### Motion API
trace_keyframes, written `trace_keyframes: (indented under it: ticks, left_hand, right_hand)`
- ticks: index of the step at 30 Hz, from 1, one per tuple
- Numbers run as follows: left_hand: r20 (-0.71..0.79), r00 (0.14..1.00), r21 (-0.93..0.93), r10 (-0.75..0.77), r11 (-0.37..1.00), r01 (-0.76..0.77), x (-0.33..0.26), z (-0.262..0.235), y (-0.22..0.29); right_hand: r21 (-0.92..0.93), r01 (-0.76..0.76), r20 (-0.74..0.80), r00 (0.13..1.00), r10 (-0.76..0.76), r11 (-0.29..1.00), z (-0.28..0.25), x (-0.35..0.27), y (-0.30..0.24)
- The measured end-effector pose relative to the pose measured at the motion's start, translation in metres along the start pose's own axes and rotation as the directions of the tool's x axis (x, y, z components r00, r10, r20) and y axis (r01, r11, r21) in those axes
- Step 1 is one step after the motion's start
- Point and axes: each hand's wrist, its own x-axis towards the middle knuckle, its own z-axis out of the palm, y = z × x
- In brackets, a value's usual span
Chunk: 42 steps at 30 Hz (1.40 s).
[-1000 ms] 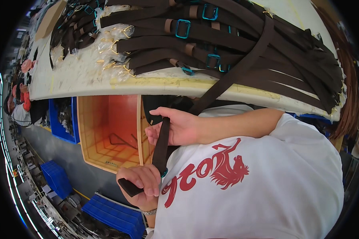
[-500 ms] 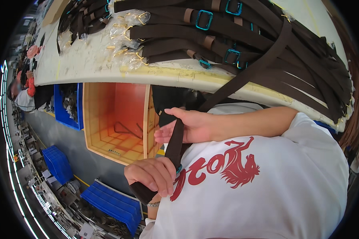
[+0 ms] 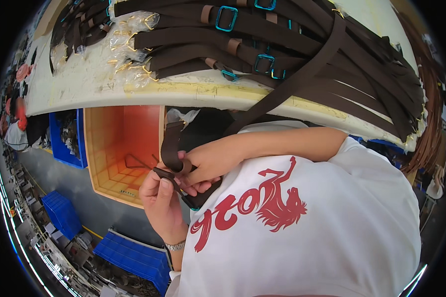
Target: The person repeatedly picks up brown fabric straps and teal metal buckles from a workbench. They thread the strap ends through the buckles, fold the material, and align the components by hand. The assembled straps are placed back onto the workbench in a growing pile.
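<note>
A dark brown webbing strap (image 3: 171, 148) is between my two hands, in front of my white shirt. My left hand (image 3: 161, 195), with a metal watch at its wrist, pinches a folded part of it between thumb and fingers. My right hand (image 3: 203, 163) comes in from the right and has its fingers closed round the strap beside a lighter brown keeper loop (image 3: 186, 166). Just below the fingers sits a teal metal buckle (image 3: 191, 204). One strap end with a gold-coloured hook and clear plastic (image 3: 181, 118) sticks up past the right hand. Fingers partly hide the strap's path.
Many similar straps (image 3: 302, 44) with teal buckles and plastic-wrapped gold hooks lie on the pale padded table (image 3: 99, 91); one hangs over its edge behind my right forearm. Below stands an orange-lined wooden box (image 3: 96, 148). Blue bins (image 3: 134, 257) stand on the grey floor.
Both hands have come together. My left hand went from a fist round the strap to a pinch; my open right hand has closed on it. The hook end and keeper loop now show.
</note>
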Motion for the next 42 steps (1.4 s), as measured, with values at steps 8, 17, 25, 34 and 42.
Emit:
trace_keyframes:
  ticks: [8, 17, 25, 34, 42]
  left_hand:
    - [-0.220, 0.967, 0.115, 0.130, 0.988, -0.106, 0.022, 0.014, -0.003]
    - [-0.233, 0.946, -0.252, 0.227, 0.925, -0.284, 0.017, 0.000, -0.001]
    - [-0.157, 0.984, -0.023, 0.080, 0.996, -0.084, 0.020, 0.017, -0.001]
    - [-0.147, 0.987, 0.147, -0.067, 0.985, 0.089, 0.014, 0.027, 0.001]
    - [-0.118, 0.991, 0.231, -0.055, 0.970, 0.082, 0.009, 0.026, 0.007]
  right_hand:
    - [0.203, 0.261, -0.257, 0.944, -0.206, 0.944, 0.002, -0.009, 0.003]
    - [0.354, 0.549, -0.507, 0.793, -0.338, 0.758, 0.002, -0.004, -0.014]
    - [0.106, 0.563, -0.531, 0.729, -0.432, 0.820, 0.000, 0.002, -0.011]
    - [0.317, 0.371, -0.433, 0.876, -0.215, 0.873, -0.005, -0.008, -0.004]
    - [0.220, 0.299, -0.523, 0.839, -0.147, 0.928, 0.004, -0.006, 0.003]
